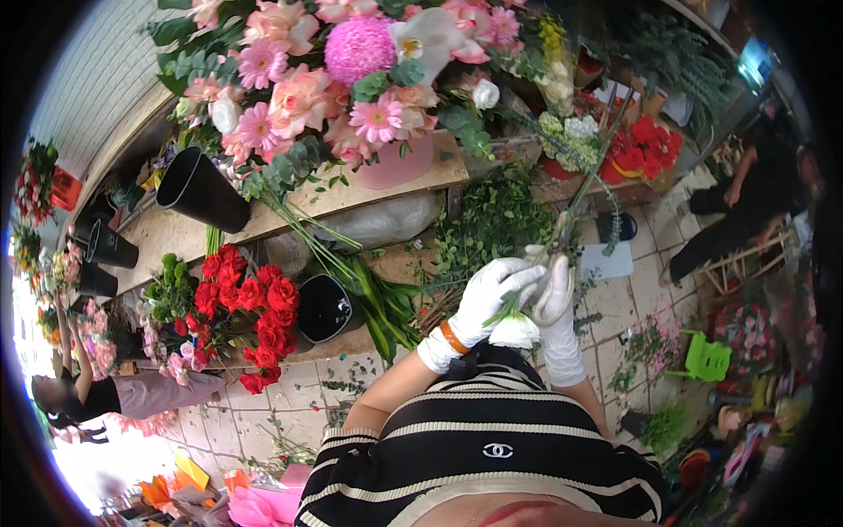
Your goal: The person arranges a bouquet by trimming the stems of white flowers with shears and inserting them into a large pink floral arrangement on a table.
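Both my hands wear white gloves and meet in front of my chest. My left hand [486, 297], with an orange band at its wrist, is closed around a white flower [515, 332] just behind its head, which points down toward my striped top. My right hand [554, 294] grips the same flower's long green stem [587, 188], which runs up and away to the right. Whether the right hand also holds a tool is unclear.
A wooden bench [351, 195] carries a big pink bouquet [334, 79] in a pink vase. Black buckets [200, 189] lie beside it, red roses [250, 303] stand below, and cut greenery [492, 224] litters the tiled floor. One person sits at right [746, 202], another bends at left [97, 395].
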A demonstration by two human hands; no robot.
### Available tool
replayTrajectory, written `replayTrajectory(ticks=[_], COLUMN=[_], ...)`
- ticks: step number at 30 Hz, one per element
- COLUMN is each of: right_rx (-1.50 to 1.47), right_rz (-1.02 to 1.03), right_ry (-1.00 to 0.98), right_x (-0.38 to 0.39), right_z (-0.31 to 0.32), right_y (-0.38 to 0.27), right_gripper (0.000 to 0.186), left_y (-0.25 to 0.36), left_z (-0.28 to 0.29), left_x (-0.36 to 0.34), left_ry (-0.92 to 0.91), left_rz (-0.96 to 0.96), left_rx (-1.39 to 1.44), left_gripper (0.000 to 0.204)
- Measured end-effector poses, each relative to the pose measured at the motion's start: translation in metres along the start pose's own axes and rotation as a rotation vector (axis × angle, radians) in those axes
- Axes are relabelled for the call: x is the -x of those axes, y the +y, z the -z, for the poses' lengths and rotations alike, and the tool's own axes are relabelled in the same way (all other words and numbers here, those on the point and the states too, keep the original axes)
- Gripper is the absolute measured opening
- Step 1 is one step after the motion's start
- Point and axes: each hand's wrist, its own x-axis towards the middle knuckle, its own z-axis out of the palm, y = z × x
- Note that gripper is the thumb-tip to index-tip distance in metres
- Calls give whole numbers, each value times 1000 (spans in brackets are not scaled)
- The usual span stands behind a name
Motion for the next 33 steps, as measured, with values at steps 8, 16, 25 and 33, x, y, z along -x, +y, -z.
replayTrajectory(ticks=[8, 16, 25, 33], right_rx=[-279, -293, -275, -332], right_rz=[-164, -305, -437, -437], right_ry=[22, 13, -24, 46], right_x=[6, 3, 17, 19], right_z=[-9, 7, 8, 32], right_y=[6, 28, 43, 60], right_gripper=[54, 50, 50, 53], left_y=[-5, 36, 10, -48], left_z=[16, 150, 251, 274], left_x=[7, -12, -69, -103], left_ry=[145, 772, 574, 428], left_rz=[164, 56, 148, 57], left_rx=[710, 310, -299, -797], left_gripper=[63, 39, 19, 31])
